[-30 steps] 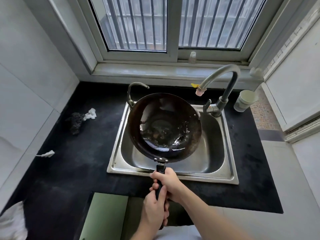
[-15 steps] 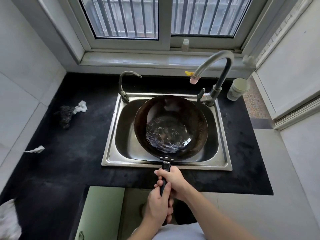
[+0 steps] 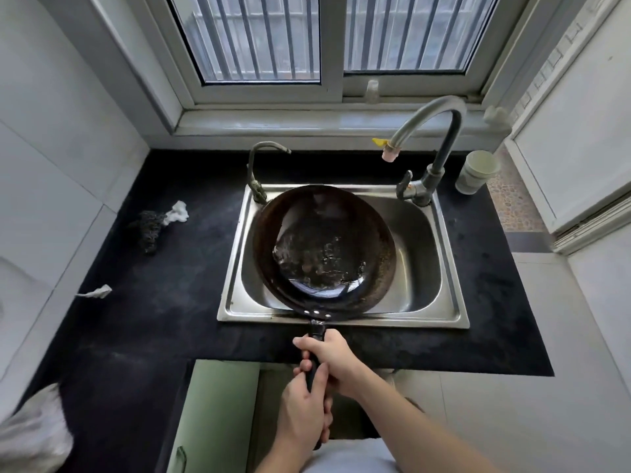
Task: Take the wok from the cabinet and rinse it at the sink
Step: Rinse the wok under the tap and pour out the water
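A dark round wok (image 3: 324, 247) hangs over the steel sink (image 3: 450, 312), tilted toward the left, with water pooled in its bottom. Its black handle runs toward me over the counter's front edge. My right hand (image 3: 333, 360) grips the handle close to the wok. My left hand (image 3: 304, 411) grips the same handle just behind it, nearer my body. The tall curved faucet (image 3: 426, 131) stands at the sink's back right; no water stream shows from its spout.
A smaller tap (image 3: 257, 169) stands at the sink's back left. A pale cup (image 3: 476, 172) sits right of the faucet. On the black counter (image 3: 153, 319), a dark scrubber (image 3: 148, 228) with a white scrap lies left. An open green cabinet door (image 3: 215, 414) is below.
The wok has dropped lower into the sink, then swung left and tilted, and the water in it has sloshed toward the left. Both hands keep their grip on the handle.
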`<action>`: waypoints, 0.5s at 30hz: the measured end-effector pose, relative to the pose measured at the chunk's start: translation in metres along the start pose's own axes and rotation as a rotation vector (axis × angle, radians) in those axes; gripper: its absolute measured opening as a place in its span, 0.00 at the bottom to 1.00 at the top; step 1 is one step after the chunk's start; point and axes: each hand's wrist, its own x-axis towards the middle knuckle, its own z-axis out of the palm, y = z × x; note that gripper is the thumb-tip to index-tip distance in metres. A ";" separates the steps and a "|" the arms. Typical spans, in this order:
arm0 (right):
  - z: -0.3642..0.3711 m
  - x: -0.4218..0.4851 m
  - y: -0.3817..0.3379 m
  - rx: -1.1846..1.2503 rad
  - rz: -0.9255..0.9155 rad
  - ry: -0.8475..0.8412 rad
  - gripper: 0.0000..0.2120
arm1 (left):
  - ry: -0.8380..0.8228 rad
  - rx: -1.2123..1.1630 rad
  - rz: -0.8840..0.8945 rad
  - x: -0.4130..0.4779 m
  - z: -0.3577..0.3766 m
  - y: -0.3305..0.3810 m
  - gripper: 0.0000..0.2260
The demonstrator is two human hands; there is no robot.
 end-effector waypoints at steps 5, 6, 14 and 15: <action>-0.009 -0.002 0.001 -0.014 0.027 0.009 0.17 | 0.038 0.007 0.005 -0.002 0.008 0.000 0.19; -0.011 -0.001 -0.002 -0.030 0.039 0.000 0.18 | 0.051 0.008 0.005 -0.002 0.012 0.002 0.19; -0.041 -0.009 -0.028 -0.123 0.047 -0.108 0.18 | 0.181 -0.062 -0.012 -0.007 0.058 0.011 0.19; -0.044 -0.010 -0.029 -0.129 0.051 -0.119 0.18 | 0.200 -0.054 -0.010 -0.007 0.063 0.011 0.19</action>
